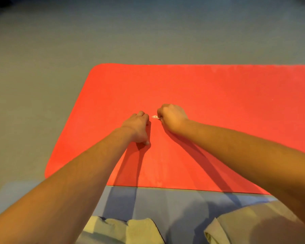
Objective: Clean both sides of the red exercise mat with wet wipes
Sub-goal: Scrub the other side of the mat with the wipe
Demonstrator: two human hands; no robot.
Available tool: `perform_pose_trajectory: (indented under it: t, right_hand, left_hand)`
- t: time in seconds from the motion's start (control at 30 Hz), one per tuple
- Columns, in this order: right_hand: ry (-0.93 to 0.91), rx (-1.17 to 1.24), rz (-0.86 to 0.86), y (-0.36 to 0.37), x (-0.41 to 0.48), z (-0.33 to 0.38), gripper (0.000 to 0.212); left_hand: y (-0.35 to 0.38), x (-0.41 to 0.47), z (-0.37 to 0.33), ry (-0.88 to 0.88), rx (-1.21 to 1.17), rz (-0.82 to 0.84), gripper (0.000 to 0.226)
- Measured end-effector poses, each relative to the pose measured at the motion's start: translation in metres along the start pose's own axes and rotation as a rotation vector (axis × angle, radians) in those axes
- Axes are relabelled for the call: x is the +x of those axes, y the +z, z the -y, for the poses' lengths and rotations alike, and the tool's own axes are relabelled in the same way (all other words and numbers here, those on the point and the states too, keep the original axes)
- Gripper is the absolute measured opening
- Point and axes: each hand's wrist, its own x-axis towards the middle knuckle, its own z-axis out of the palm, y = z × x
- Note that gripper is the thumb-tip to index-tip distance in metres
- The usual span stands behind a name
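The red exercise mat [209, 95] lies flat on the grey floor and runs off the right edge of the view. My right hand [172, 117] is balled on the mat's middle and grips a small crumpled white wet wipe [155, 117], of which only a tip shows at the thumb side. My left hand [139, 127] rests on the mat just left of it, fingers curled under, thumb tip touching the mat. I cannot see anything held in the left hand.
A blue mat [165, 205] lies under the red mat's near edge, below my arms. My knees in khaki fabric [250, 224] show at the bottom. Grey floor [113, 36] surrounds the mat at the left and far side.
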Motion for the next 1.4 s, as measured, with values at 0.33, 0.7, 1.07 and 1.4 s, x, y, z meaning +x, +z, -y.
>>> perform_pose_trajectory:
  t: [0.33, 0.7, 1.07, 1.4]
  right_hand:
    - [-0.248, 0.122, -0.093, 0.022, -0.055, -0.013, 0.011]
    - [0.078, 0.074, -0.222, 0.018, 0.058, -0.043, 0.016]
    - [-0.201, 0.122, -0.241, 0.035, 0.04, -0.068, 0.013]
    - [0.061, 0.005, -0.281, 0.022, 0.206, -0.136, 0.02]
  left_hand:
    - [0.032, 0.035, 0.006, -0.006, -0.103, -0.398, 0.04]
    - [0.038, 0.053, 0.009, 0.067, -0.172, -0.517, 0.033]
    - [0.036, 0.11, 0.008, -0.043, -0.112, -0.69, 0.03]
    - [0.03, 0.151, 0.009, 0.046, -0.102, -0.631, 0.056]
